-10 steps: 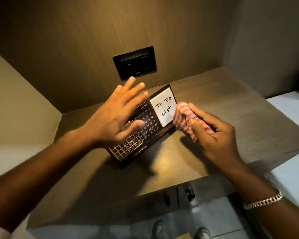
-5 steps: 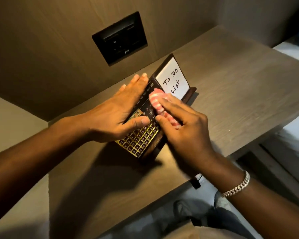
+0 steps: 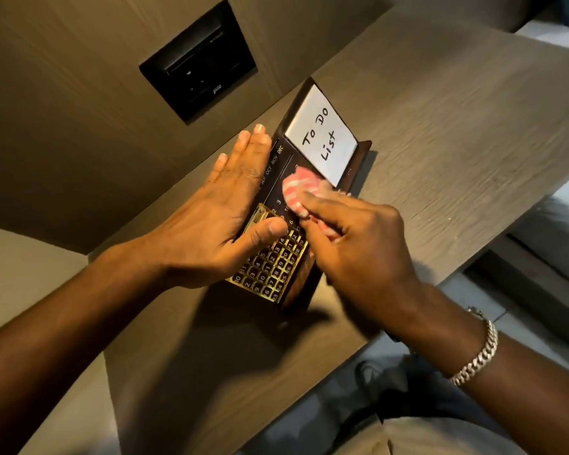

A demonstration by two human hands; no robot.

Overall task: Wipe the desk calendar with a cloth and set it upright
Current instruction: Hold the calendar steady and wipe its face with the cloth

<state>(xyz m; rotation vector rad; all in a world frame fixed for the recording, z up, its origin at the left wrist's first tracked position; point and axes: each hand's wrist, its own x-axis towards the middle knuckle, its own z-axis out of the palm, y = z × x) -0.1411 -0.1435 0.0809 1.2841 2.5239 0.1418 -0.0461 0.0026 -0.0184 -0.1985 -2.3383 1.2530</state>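
The dark wooden desk calendar (image 3: 278, 267) stands on its base on the desk, leaning back, with a gold number grid low on its face and a white "To Do List" note pad (image 3: 322, 136) at its far end. My left hand (image 3: 217, 224) grips the calendar's left edge, fingers behind it and thumb on the gold grid. My right hand (image 3: 358, 244) presses a bunched pink-and-white striped cloth (image 3: 296, 188) against the calendar's dark face, just below the note pad.
The wooden desk (image 3: 440, 126) ends at a front edge close to my body. A black switch plate (image 3: 199, 60) is set in the wall panel right behind the calendar. A white surface (image 3: 552, 24) lies at the far right.
My left hand has closed onto the calendar's left edge. My right hand has carried the cloth from beside the note pad onto the calendar's face. The camera has come closer.
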